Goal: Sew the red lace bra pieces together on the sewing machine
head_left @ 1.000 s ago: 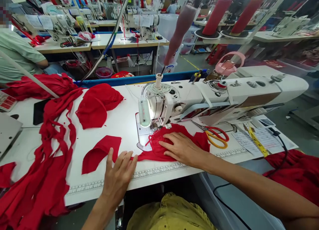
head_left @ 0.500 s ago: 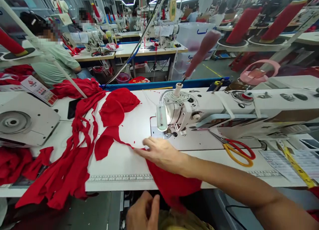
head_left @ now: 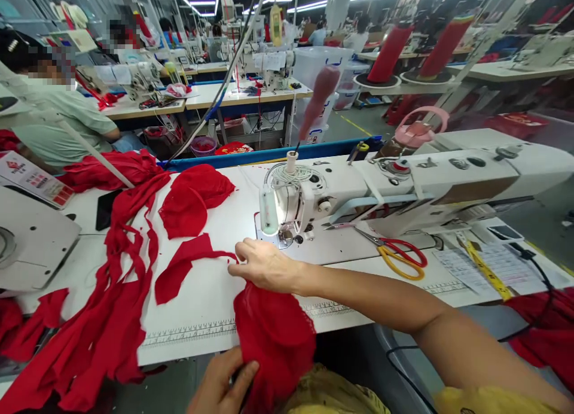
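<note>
My right hand reaches over the front of the sewing machine bed, its fingers closed on the top of a red fabric piece. That piece hangs over the table's front edge towards my lap. A thin strip runs left from my fingers to a flat red piece. At the lower centre, my left hand is closed at the left edge of the hanging fabric, thumb on the near side. The sewing machine head stands just behind my right hand, its lamp lit.
Scissors with red and yellow handles lie right of my forearm. More red fabric and long red strips cover the left. A yellow tape rests on paper at right. A person sits at the far left.
The view has swung right. My right hand has closed on the red fabric, which is now raised and bunched below it. My left hand has come against the fabric's left edge.
</note>
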`<control>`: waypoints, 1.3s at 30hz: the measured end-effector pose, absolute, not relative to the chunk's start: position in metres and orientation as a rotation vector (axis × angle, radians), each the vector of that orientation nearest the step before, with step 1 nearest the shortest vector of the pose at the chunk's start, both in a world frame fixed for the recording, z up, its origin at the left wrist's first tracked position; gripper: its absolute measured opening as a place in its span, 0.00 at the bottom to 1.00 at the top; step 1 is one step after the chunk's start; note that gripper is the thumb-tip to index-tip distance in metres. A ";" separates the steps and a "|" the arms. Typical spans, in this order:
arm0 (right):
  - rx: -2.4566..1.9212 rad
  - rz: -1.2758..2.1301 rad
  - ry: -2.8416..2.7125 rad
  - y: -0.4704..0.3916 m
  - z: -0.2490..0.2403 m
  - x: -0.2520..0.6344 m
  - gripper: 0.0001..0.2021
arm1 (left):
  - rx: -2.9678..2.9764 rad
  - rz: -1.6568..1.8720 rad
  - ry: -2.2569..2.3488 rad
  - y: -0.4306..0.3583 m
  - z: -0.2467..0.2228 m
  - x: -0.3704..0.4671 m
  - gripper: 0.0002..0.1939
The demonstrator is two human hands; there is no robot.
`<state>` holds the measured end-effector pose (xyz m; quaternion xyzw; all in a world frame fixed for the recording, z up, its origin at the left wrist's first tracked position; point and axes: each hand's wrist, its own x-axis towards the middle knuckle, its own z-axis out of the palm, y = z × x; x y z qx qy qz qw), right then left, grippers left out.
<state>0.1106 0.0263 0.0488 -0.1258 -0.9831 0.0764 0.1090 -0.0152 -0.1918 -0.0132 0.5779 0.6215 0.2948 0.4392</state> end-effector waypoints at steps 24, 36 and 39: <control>-0.812 0.254 -2.868 -0.026 0.027 0.231 0.29 | 2.751 0.658 1.712 -0.056 0.008 -0.054 0.18; -0.927 -0.640 -2.704 0.026 0.051 0.290 0.22 | 3.156 0.745 1.523 -0.040 0.002 0.003 0.13; -0.670 -0.259 -2.675 0.009 0.033 0.250 0.20 | 3.173 0.736 1.480 -0.045 0.003 0.011 0.12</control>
